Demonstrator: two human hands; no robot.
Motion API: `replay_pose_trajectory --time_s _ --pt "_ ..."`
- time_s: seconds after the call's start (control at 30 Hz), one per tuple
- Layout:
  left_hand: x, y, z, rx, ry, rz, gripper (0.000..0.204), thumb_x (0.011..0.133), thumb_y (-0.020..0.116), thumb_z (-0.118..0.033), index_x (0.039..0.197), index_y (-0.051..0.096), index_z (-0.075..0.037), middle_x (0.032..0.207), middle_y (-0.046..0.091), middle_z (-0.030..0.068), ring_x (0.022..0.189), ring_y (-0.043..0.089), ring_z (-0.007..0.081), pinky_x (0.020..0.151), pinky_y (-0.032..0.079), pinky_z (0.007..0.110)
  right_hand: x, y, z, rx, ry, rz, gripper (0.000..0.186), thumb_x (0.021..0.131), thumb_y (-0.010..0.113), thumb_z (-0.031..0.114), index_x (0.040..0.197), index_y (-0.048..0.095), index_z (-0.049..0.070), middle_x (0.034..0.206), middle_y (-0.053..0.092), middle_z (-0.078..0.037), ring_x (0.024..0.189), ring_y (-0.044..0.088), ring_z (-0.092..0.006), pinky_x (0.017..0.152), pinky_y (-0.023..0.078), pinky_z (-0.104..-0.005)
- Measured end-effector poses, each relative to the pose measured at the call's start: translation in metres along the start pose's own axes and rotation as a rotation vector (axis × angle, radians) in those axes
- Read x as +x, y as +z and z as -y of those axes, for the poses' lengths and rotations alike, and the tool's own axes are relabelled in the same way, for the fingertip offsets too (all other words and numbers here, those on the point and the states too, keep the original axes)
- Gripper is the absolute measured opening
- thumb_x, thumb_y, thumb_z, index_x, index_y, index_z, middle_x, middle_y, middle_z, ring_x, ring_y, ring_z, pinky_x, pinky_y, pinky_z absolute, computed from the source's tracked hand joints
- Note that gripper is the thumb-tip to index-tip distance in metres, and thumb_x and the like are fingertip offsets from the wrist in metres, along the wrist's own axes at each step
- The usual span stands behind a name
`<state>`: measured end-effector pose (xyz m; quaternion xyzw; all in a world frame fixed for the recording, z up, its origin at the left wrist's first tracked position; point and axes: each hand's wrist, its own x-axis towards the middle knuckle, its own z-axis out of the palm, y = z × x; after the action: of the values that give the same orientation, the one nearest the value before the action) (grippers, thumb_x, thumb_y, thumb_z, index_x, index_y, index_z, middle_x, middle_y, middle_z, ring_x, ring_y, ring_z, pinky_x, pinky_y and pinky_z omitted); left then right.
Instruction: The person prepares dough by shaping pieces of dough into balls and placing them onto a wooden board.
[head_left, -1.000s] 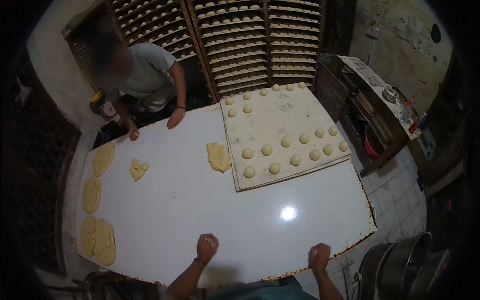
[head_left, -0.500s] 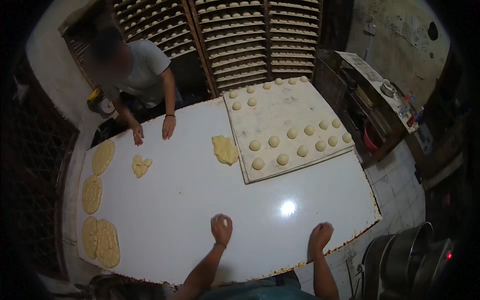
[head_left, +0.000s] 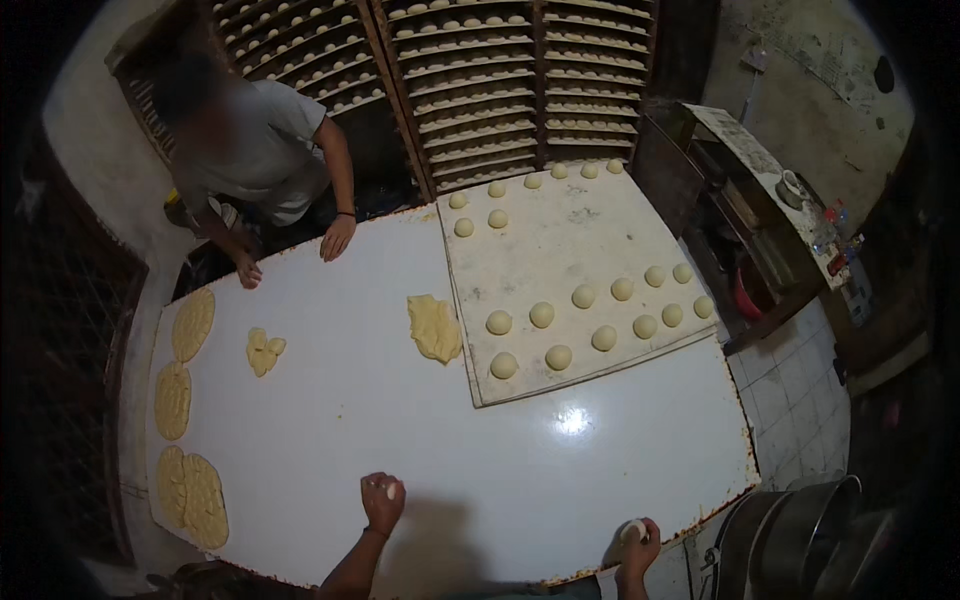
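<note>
My left hand (head_left: 382, 510) is closed over the white table near its front edge, and a bit of pale dough (head_left: 392, 490) shows between its fingers. At the front right edge, my right hand (head_left: 645, 548) curls around a pale dough ball (head_left: 632, 531). Ahead of my hands lies a folded lump of yellow dough (head_left: 434, 329), next to a floured board (head_left: 540, 260) that carries rows of round dough balls (head_left: 558, 357). A small clump of dough pieces (head_left: 264, 352) sits farther left.
Flattened dough slabs (head_left: 205, 502) line the left side of the white table (head_left: 330, 450). Across it stands a co-worker (head_left: 260, 150) with both hands at the edge. Racks of dough balls (head_left: 475, 90) rise behind. Large metal pans (head_left: 810, 540) stand at the lower right.
The view has shifted. My left hand is farther left and nearer the front edge. My right hand has turned and drawn back, showing its dough ball. The co-worker's hands have moved back toward the edge.
</note>
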<state>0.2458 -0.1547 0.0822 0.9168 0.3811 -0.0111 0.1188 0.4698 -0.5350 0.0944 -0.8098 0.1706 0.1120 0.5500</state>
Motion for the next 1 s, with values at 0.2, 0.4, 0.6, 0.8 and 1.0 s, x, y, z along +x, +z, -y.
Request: replay_pose_trajectory --time_s 0.2,0.4,0.6,0.8,1.0 --pt "0.006 0.024 -0.069 -0.248 -0.139 -0.562 0.020 0.076 0.064 -0.007 0.094 0.057 0.000 0.098 0.057 0.0127 0.095 0.054 0.0296 0.089 0.042 0.040 0.136 0.160 0.166 0.220 -0.096 0.684 0.035 0.089 0.045 0.009 0.122 0.051 -0.002 0.111 0.058 -0.010 0.100 0.057 -0.0208 0.085 0.048 -0.0333" --pt "0.006 0.008 -0.059 -1.515 -0.802 -0.914 0.021 0.091 0.049 -0.008 0.111 0.050 -0.001 0.102 0.054 0.0079 0.095 0.053 0.0181 0.084 0.046 0.032 0.190 0.363 0.327 -0.184 -1.213 0.633 0.045 0.074 0.070 0.013 0.114 0.057 0.000 0.118 0.057 -0.018 0.105 0.056 -0.0312 0.087 0.047 -0.0374" --pt "0.214 -0.093 -0.129 -1.134 -0.389 -0.427 0.034 0.084 0.060 -0.002 0.117 0.052 0.001 0.112 0.056 0.0096 0.103 0.054 0.0193 0.089 0.045 0.030 0.209 0.398 0.309 -0.350 -1.334 0.524 0.057 0.075 0.072 0.020 0.123 0.049 -0.001 0.131 0.046 -0.022 0.119 0.045 -0.0391 0.097 0.040 -0.0435" --pt "0.407 -0.071 -0.153 -0.520 0.300 -0.448 0.038 0.080 0.066 -0.013 0.114 0.055 0.001 0.114 0.056 0.0180 0.110 0.051 0.0345 0.095 0.040 0.041 0.147 0.258 0.258 0.138 -0.848 0.539 0.035 0.081 0.059 0.005 0.115 0.054 -0.001 0.130 0.047 -0.018 0.119 0.047 -0.0298 0.094 0.042 -0.0379" --pt "0.370 -0.081 -0.134 -0.379 0.190 -0.632 0.047 0.087 0.061 -0.029 0.124 0.050 -0.003 0.126 0.051 0.0160 0.126 0.038 0.0391 0.106 0.024 0.055 0.090 0.156 0.163 0.037 -0.613 0.531 0.018 0.086 0.055 0.005 0.103 0.058 -0.002 0.118 0.053 -0.016 0.101 0.055 -0.0221 0.086 0.046 -0.0316"
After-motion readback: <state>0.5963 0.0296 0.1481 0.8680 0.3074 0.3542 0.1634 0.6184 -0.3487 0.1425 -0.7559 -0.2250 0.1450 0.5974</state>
